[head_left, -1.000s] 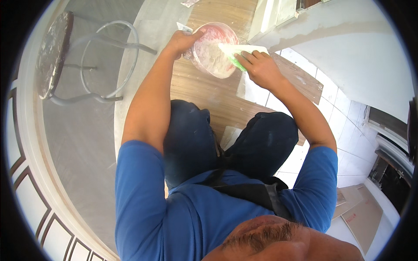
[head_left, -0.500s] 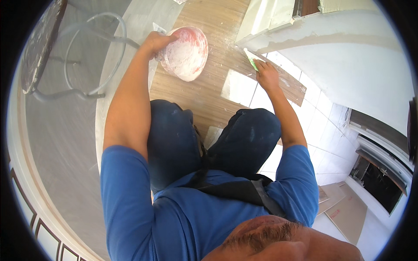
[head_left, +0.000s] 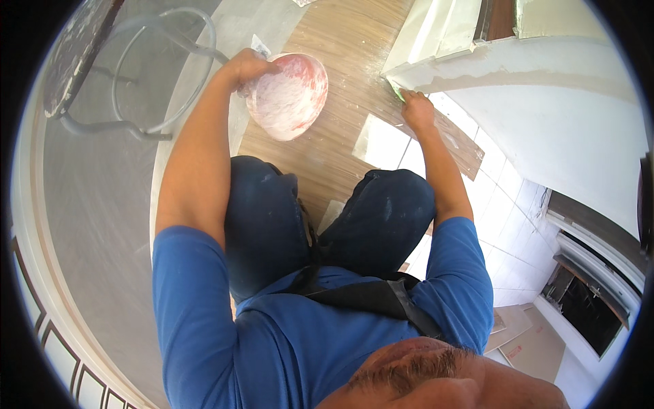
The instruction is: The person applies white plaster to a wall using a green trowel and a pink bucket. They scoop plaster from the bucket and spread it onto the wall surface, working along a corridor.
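My left hand (head_left: 249,67) grips the rim of a red bowl (head_left: 317,76) smeared with white plaster (head_left: 283,109). A small pale blade (head_left: 259,46) sticks up beside the left fingers; its handle is hidden. Over to the right, my right hand (head_left: 417,110) is closed around a green-and-white putty spreader (head_left: 397,91). The spreader lies at the foot of the white wall (head_left: 531,102), close to its near corner. Most of the spreader is covered by the fingers.
A stool with bent grey tube legs (head_left: 146,131) stands at the left. Wood-look planks (head_left: 347,51) and white tiles (head_left: 480,194) make up the floor, with a loose plank piece (head_left: 460,146) along the wall. Board pieces (head_left: 538,341) lie at the lower right.
The right hand has brought the spreader in against the wall's corner, and less of the spreader shows. The bowl sits slightly lower in view, still in the left hand.
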`<state>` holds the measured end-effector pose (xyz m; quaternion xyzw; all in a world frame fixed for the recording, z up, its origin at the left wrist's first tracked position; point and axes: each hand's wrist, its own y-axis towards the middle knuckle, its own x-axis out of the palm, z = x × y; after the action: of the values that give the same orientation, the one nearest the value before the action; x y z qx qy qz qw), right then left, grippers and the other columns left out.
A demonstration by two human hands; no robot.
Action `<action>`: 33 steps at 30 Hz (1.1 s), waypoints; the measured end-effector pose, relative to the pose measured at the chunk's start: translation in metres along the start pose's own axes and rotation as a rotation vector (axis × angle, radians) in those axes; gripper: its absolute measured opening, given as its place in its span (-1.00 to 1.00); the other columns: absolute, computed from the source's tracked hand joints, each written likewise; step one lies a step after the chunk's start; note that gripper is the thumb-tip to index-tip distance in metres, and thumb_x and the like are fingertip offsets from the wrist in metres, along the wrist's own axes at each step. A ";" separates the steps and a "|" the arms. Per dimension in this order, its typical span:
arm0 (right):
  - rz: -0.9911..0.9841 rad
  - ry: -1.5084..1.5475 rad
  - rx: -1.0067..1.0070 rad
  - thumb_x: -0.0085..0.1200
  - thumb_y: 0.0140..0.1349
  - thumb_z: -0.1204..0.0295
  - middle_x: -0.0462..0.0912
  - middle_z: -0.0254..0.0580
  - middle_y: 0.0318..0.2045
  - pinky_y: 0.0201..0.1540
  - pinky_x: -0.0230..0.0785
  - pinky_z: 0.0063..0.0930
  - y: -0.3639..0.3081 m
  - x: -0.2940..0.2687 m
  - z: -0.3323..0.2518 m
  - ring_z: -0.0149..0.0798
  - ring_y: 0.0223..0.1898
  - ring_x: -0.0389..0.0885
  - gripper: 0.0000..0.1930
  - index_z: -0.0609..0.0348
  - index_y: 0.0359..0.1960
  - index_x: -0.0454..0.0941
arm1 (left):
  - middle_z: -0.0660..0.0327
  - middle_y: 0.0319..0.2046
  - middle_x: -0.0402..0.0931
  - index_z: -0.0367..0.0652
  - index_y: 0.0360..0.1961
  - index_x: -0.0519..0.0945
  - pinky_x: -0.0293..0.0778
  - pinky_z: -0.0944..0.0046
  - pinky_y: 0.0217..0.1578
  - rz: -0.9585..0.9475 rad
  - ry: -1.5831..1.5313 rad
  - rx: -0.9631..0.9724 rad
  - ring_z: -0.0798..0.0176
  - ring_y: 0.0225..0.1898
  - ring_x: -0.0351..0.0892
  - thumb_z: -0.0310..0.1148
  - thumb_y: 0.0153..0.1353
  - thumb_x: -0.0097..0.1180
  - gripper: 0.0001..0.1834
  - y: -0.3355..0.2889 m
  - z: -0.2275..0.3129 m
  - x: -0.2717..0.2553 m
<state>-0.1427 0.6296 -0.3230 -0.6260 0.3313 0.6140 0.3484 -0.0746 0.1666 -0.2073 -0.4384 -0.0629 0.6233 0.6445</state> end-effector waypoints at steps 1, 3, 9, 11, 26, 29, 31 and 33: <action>0.005 -0.006 0.007 0.12 0.16 0.49 0.74 -0.16 -0.12 0.05 0.53 -0.16 0.002 -0.003 0.001 -0.05 -0.05 0.65 -0.59 0.01 0.08 0.67 | -0.12 -0.12 0.65 -0.56 -0.01 0.62 0.55 0.03 -0.22 -0.004 0.009 -0.004 0.02 -0.16 0.66 -0.14 -0.03 0.46 -0.30 0.001 -0.001 -0.001; 0.014 -0.006 0.025 0.14 0.17 0.47 0.74 -0.18 -0.11 0.03 0.54 -0.17 0.006 -0.009 0.001 -0.06 -0.05 0.66 -0.62 0.00 0.06 0.68 | -0.06 -0.15 0.67 -0.47 -0.01 0.65 0.53 0.07 -0.20 -0.013 0.028 -0.010 0.09 -0.16 0.66 -0.18 -0.05 0.45 -0.35 0.004 -0.006 -0.004; 0.093 0.101 0.127 0.17 0.21 0.39 0.75 -0.13 -0.15 -0.03 0.55 -0.14 0.009 -0.036 0.008 0.00 -0.11 0.69 -0.71 0.01 -0.04 0.73 | 0.02 -0.22 0.69 -0.38 -0.08 0.71 0.53 0.12 -0.27 -0.065 0.045 0.010 0.13 -0.24 0.67 -0.25 -0.09 0.42 -0.46 0.006 -0.002 -0.005; 0.112 0.147 0.182 0.18 0.23 0.36 0.75 -0.10 -0.16 -0.03 0.54 -0.12 0.011 -0.050 0.009 0.03 -0.12 0.70 -0.74 0.02 -0.06 0.74 | 0.03 -0.24 0.69 -0.38 -0.09 0.71 0.54 0.13 -0.29 -0.064 0.014 0.020 0.14 -0.26 0.67 -0.26 -0.10 0.42 -0.46 0.012 -0.007 -0.001; 0.173 0.125 -0.052 0.18 0.11 0.45 0.75 -0.12 -0.20 -0.02 0.53 -0.12 -0.024 -0.045 0.000 -0.02 -0.12 0.68 -0.70 0.05 -0.08 0.73 | -0.11 -0.17 0.66 -0.52 -0.06 0.64 0.57 -0.01 -0.26 -0.105 0.040 0.033 -0.04 -0.19 0.67 -0.22 -0.15 0.41 -0.34 0.022 -0.010 -0.003; 0.059 0.015 -0.096 0.11 0.13 0.48 0.74 -0.12 -0.17 -0.01 0.54 -0.15 -0.013 -0.015 -0.004 -0.04 -0.07 0.67 -0.64 0.10 0.00 0.69 | -0.10 -0.18 0.66 -0.51 -0.08 0.66 0.57 0.01 -0.27 -0.092 0.009 0.059 -0.02 -0.21 0.67 -0.21 -0.16 0.42 -0.36 0.027 -0.018 0.000; 0.042 -0.018 -0.075 0.07 0.15 0.49 0.73 -0.12 -0.18 0.00 0.54 -0.15 -0.009 -0.006 -0.006 -0.05 -0.05 0.66 -0.65 0.13 -0.01 0.68 | -0.05 -0.21 0.68 -0.48 -0.09 0.68 0.57 0.07 -0.28 -0.072 -0.014 0.072 0.04 -0.25 0.68 -0.23 -0.15 0.42 -0.40 0.023 -0.017 -0.001; 0.031 -0.037 -0.063 0.05 0.16 0.50 0.72 -0.12 -0.20 0.00 0.54 -0.15 -0.005 -0.001 -0.008 -0.05 -0.05 0.66 -0.67 0.14 -0.03 0.67 | 0.03 -0.25 0.71 -0.41 -0.10 0.72 0.57 0.16 -0.29 -0.054 -0.015 0.081 0.14 -0.30 0.70 -0.28 -0.12 0.41 -0.47 0.012 -0.011 -0.004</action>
<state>-0.1346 0.6254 -0.3218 -0.6199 0.3148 0.6410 0.3252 -0.0775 0.1563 -0.2197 -0.4057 -0.0542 0.6108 0.6778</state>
